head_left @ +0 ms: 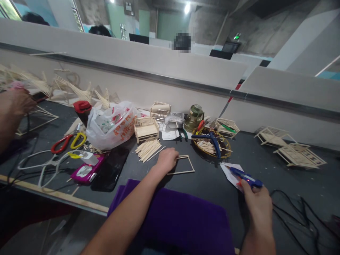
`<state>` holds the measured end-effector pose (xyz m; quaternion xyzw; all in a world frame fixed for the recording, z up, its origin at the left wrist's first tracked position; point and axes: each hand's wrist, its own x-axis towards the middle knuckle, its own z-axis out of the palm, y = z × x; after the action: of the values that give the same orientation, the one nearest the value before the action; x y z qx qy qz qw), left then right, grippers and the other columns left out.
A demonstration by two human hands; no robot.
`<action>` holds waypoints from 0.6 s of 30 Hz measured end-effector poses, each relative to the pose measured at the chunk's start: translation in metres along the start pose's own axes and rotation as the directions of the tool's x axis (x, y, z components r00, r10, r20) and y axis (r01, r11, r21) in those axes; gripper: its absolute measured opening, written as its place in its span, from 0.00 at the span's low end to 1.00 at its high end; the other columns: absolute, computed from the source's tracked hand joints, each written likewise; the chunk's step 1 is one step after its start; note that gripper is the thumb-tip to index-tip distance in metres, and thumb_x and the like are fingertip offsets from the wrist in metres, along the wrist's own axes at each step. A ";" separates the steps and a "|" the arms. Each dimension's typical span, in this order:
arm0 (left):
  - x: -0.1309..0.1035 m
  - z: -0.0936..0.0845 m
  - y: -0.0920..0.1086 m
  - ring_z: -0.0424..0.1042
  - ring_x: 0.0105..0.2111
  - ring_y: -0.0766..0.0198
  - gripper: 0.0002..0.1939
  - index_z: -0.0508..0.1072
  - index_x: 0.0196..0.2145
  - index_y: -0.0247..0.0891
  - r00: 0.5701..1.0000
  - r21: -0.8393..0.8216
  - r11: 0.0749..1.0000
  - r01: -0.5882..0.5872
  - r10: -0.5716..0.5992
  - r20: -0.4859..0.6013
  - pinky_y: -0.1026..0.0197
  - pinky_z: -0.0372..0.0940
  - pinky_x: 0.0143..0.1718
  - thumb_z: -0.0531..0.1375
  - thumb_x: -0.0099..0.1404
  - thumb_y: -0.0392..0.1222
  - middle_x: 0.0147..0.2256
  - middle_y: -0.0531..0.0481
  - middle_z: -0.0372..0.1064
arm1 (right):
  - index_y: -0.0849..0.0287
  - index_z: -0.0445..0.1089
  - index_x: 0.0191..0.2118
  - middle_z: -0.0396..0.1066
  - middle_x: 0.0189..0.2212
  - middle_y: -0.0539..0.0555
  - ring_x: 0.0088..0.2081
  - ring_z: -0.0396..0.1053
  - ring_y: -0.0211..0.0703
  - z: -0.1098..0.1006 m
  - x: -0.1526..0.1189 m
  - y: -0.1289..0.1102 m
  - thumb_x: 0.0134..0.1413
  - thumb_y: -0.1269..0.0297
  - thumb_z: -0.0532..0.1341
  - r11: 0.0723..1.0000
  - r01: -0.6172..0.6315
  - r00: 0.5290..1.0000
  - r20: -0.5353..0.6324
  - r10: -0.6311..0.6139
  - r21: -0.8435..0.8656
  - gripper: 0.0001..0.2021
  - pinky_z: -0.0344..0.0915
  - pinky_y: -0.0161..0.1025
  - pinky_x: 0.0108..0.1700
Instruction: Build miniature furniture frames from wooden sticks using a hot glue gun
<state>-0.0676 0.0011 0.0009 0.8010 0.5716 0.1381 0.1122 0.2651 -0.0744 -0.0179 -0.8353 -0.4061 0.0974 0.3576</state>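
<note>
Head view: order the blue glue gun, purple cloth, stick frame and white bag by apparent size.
1. Purple cloth
2. White bag
3. Blue glue gun and stick frame: too alike to rank, both partly covered

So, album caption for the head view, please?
Left hand at a stick frame, right hand gripping a blue glue gun.

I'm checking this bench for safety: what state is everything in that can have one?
Stick frame: flat, left end hidden by the left hand
Glue gun: held in the right hand, red light lit
Phone: screen dark
Power strip: white adapter on top
Plastic bag: bulging with contents
Green jug: upright
Ceiling light: on
Green sign: lit
</note>
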 end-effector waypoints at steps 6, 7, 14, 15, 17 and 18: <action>0.000 -0.001 -0.001 0.66 0.41 0.58 0.11 0.74 0.35 0.39 0.999 0.043 0.999 0.003 -0.002 -0.046 0.59 0.60 0.39 0.52 0.64 0.33 0.37 0.45 0.69 | 0.81 0.64 0.51 0.66 0.40 0.82 0.42 0.66 0.76 -0.014 -0.019 -0.027 0.53 0.43 0.49 0.848 0.040 0.978 -0.154 -0.143 -0.528 0.38 0.63 0.55 0.31; 0.000 -0.002 -0.001 0.65 0.42 0.58 0.11 0.73 0.36 0.39 0.999 0.049 0.999 0.012 -0.009 -0.051 0.59 0.60 0.40 0.51 0.64 0.33 0.38 0.45 0.68 | 0.80 0.64 0.52 0.66 0.40 0.81 0.42 0.66 0.75 -0.015 -0.022 -0.033 0.54 0.44 0.49 0.847 0.061 0.971 -0.164 -0.173 -0.528 0.37 0.63 0.55 0.32; 0.000 -0.003 -0.002 0.63 0.43 0.57 0.12 0.75 0.35 0.39 0.996 0.058 0.997 0.056 -0.052 -0.072 0.58 0.60 0.40 0.51 0.65 0.34 0.39 0.43 0.67 | 0.67 0.70 0.49 0.69 0.38 0.67 0.42 0.66 0.57 0.018 -0.035 -0.091 0.56 0.53 0.50 0.831 0.523 0.852 0.101 -0.514 -0.188 0.25 0.62 0.50 0.46; 0.000 -0.003 -0.002 0.63 0.42 0.57 0.12 0.75 0.34 0.38 0.996 0.048 0.997 0.061 -0.058 -0.068 0.59 0.60 0.40 0.52 0.64 0.35 0.39 0.43 0.67 | 0.65 0.71 0.48 0.70 0.39 0.65 0.41 0.66 0.54 0.027 -0.039 -0.102 0.56 0.53 0.50 0.824 0.557 0.828 0.146 -0.542 -0.104 0.24 0.62 0.49 0.46; 0.001 -0.003 -0.005 0.64 0.42 0.57 0.11 0.76 0.33 0.39 0.995 0.013 0.997 0.072 -0.071 -0.064 0.59 0.60 0.41 0.53 0.64 0.36 0.38 0.43 0.68 | 0.63 0.71 0.48 0.70 0.40 0.63 0.40 0.66 0.50 0.046 -0.044 -0.123 0.56 0.56 0.51 0.815 0.579 0.792 0.221 -0.569 0.026 0.21 0.62 0.46 0.46; 0.002 -0.004 -0.008 0.65 0.42 0.58 0.11 0.77 0.34 0.39 0.995 -0.017 0.997 0.072 -0.073 -0.066 0.59 0.60 0.42 0.54 0.64 0.37 0.38 0.44 0.69 | 0.62 0.71 0.47 0.71 0.40 0.62 0.40 0.67 0.49 0.056 -0.047 -0.132 0.56 0.57 0.51 0.816 0.573 0.784 0.242 -0.572 0.072 0.20 0.62 0.45 0.46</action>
<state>-0.0752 0.0056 0.0022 0.7738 0.6028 0.1645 0.1040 0.1292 -0.0259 0.0246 -0.6542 -0.6826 0.0889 0.3135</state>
